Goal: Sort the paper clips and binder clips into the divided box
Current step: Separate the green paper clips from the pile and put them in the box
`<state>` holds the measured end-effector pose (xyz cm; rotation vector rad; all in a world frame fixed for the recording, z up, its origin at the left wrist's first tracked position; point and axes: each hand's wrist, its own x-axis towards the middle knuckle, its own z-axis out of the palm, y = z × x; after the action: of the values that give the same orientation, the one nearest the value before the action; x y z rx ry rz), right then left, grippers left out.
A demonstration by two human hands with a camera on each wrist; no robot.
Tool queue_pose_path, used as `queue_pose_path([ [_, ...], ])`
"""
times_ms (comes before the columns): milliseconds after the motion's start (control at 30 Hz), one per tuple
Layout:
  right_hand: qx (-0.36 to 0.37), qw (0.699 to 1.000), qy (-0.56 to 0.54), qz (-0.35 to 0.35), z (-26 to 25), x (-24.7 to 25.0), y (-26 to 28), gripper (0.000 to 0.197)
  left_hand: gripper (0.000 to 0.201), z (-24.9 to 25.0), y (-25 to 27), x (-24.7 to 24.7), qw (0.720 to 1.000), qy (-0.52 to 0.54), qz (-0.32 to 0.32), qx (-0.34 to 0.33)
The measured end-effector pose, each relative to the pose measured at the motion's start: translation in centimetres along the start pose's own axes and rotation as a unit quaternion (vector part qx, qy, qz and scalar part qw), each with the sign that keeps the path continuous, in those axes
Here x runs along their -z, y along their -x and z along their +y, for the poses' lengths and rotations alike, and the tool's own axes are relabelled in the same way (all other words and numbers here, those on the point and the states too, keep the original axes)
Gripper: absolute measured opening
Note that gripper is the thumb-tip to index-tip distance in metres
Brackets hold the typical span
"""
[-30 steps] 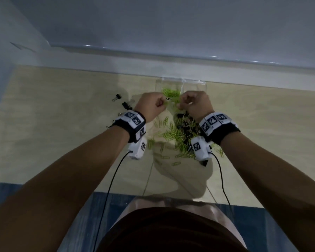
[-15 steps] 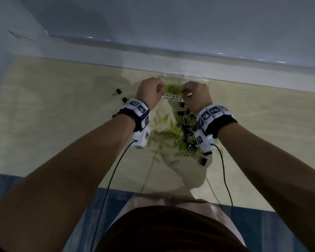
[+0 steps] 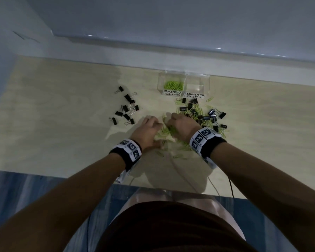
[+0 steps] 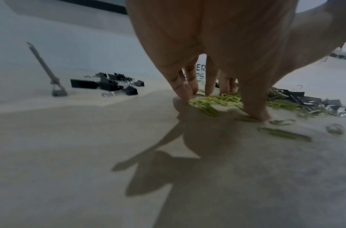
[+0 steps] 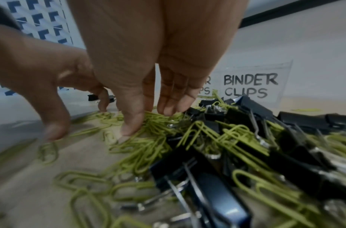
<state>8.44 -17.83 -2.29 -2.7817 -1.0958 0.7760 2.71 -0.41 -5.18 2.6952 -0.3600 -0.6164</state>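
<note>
Paper clips (image 3: 168,132): thin wire loops coated yellow-green, many, strewn flat on the bench (image 3: 62,124) directly under and between the fingertips of both hands; more lie tangled among the binder clips to the right of the right fingers. A further small heap (image 3: 173,84) sits in the left compartment of the divided box.

Binder clips, mixed heap (image 3: 205,115): black folded bodies with silver wire handles, piled just right of and beyond the right fingers, interlaced with green clips. Second group (image 3: 126,108): black only, spread on the bench well to the left of the left fingers.

Divided box (image 3: 184,86): clear plastic, two compartments side by side, beyond the fingertips of both hands. White front labels hand-lettered "PAPER CLIPS" (left) and "BINDER CLIPS" (right). No clips can be made out in the right compartment.

Left hand (image 3: 147,132): fingers (image 4: 184,92) extended downward and spread, tips touching the bench and the edge of the green clips; released, gripping nothing.

Right hand (image 3: 183,128): fingers (image 5: 130,123) pointing down, thumb apart from the rest, tips resting on the green clips; released, no clip enclosed.
</note>
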Motion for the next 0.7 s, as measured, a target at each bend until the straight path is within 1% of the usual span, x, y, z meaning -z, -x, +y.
queue_pose_path([
  [67,0.000,1.000,-0.025,0.012,-0.1,-0.1,0.1,0.033,0.060,0.7,-0.1,-0.6,0.999,0.044,0.014,0.013],
  [167,-0.010,0.998,-0.056,0.026,0.1,-0.1,0.1,0.029,0.037,1.6,-0.6,-0.6,0.995,0.088,0.035,0.035],
  [233,-0.030,0.996,-0.073,0.034,0.6,-0.1,0.2,0.021,0.029,1.9,-0.9,-0.3,0.995,0.081,0.041,0.037],
  [300,-0.060,0.989,-0.123,0.058,1.2,0.0,0.5,0.015,0.027,1.9,-1.3,0.1,0.997,0.057,0.038,0.029],
  [367,-0.111,0.967,-0.206,0.103,1.9,0.2,0.9,0.012,0.026,1.9,-1.6,0.6,0.998,0.041,0.034,0.022],
  [433,-0.165,0.935,-0.278,0.143,2.5,0.7,1.2,0.012,0.024,1.5,-1.9,1.0,0.998,0.041,0.034,0.022],
  [467,-0.181,0.920,-0.306,0.164,2.8,1.1,1.3,0.010,0.021,1.3,-2.0,1.2,0.998,0.051,0.036,0.025],
  [533,-0.189,0.896,-0.346,0.206,3.6,2.5,0.9,0.009,0.014,0.8,-2.2,1.7,0.995,0.088,0.048,0.030],
  [600,-0.187,0.878,-0.371,0.238,4.4,4.2,-0.1,0.008,0.008,0.5,-2.5,2.4,0.987,0.143,0.068,0.033],
  [667,-0.188,0.867,-0.377,0.267,5.1,6.3,-1.5,0.007,0.009,0.6,-3.0,3.7,0.979,0.182,0.084,0.043],
  [700,-0.187,0.866,-0.369,0.279,5.3,7.3,-2.4,0.005,0.011,0.9,-3.4,4.5,0.975,0.196,0.095,0.048],
])
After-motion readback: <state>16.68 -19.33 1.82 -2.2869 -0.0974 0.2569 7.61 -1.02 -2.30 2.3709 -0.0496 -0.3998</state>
